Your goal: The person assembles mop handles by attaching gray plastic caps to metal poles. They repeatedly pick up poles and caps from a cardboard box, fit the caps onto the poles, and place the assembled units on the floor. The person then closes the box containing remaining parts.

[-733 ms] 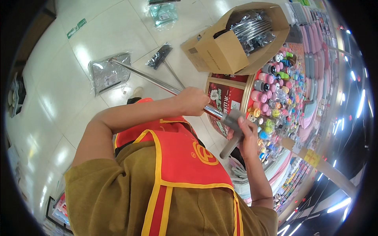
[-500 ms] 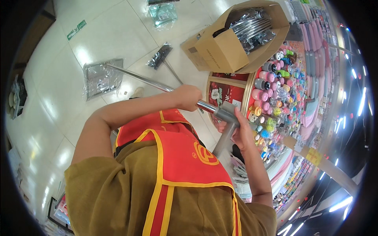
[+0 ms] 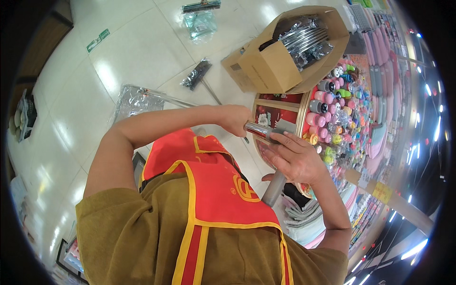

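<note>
Pale floor tiles (image 3: 137, 59) of a brightly lit shop lie beneath the figure. Across the centre, a metal pole (image 3: 259, 130) runs between the hands, slanting from a plastic-wrapped dustpan (image 3: 130, 102) at the far left to a grey T-shaped handle (image 3: 274, 190) at the right. Left hand (image 3: 235, 119): curled around the pole, a short bare length of which shows between it and the handle; the rest passes behind the forearm to the pan. Right hand (image 3: 299, 159): laid over the handle, fingers across its joint with the pole; how firmly it is closed cannot be told. Just beyond the pole, a dark wrapped broom head (image 3: 197, 74) rests on the floor. Farther out, an open carton (image 3: 261, 71) holds wrapped metal tubes (image 3: 306, 40); beside it, pink bottles (image 3: 327, 97) crowd a red, gold-edged display stand (image 3: 285, 115).
</note>
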Demonstrator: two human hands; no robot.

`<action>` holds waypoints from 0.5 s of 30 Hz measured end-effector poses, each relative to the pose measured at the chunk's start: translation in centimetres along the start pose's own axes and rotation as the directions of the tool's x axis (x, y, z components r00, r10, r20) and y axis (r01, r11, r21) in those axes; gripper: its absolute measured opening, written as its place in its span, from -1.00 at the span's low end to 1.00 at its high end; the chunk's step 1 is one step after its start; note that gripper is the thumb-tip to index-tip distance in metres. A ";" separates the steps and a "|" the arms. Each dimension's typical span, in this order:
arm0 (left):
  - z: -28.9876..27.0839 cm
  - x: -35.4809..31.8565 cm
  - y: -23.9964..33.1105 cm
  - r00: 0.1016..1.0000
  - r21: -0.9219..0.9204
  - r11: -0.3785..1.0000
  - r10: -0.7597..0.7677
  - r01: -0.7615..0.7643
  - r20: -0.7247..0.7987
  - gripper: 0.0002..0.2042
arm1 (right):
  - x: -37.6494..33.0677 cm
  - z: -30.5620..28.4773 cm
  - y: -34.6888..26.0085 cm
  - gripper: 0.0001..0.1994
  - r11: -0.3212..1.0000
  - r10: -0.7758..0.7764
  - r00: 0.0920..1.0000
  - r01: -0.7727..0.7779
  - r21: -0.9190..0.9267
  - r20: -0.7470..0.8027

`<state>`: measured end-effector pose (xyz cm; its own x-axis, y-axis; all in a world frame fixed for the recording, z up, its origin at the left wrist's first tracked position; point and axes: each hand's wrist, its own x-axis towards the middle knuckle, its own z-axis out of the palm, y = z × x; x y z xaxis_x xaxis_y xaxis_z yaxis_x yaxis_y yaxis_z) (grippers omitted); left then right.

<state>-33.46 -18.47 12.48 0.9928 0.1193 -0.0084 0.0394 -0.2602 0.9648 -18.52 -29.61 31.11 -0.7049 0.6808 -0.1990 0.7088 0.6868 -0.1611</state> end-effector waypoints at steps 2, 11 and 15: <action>0.2 -0.2 0.0 1.000 0.055 0.999 0.002 -0.001 -0.023 -0.82 | 0.2 0.6 -0.2 -0.70 1.000 0.005 0.997 -0.007 -0.025 -0.077; 2.5 0.9 -0.6 0.924 0.274 0.945 -0.065 0.179 -0.378 -0.85 | 0.9 4.4 -0.2 -0.72 0.438 0.894 0.396 -0.681 0.587 -0.208; 3.9 1.7 -2.7 0.907 0.321 0.916 -0.093 0.240 -0.412 -0.84 | 2.5 4.6 2.2 -0.66 0.029 0.979 0.167 -0.686 0.727 0.118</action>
<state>-31.45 -21.27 8.84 0.8499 0.5268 0.0107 0.3108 -0.5177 0.7971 -18.58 -27.55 25.82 0.5792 0.7558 -0.3053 0.5235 -0.6320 -0.5714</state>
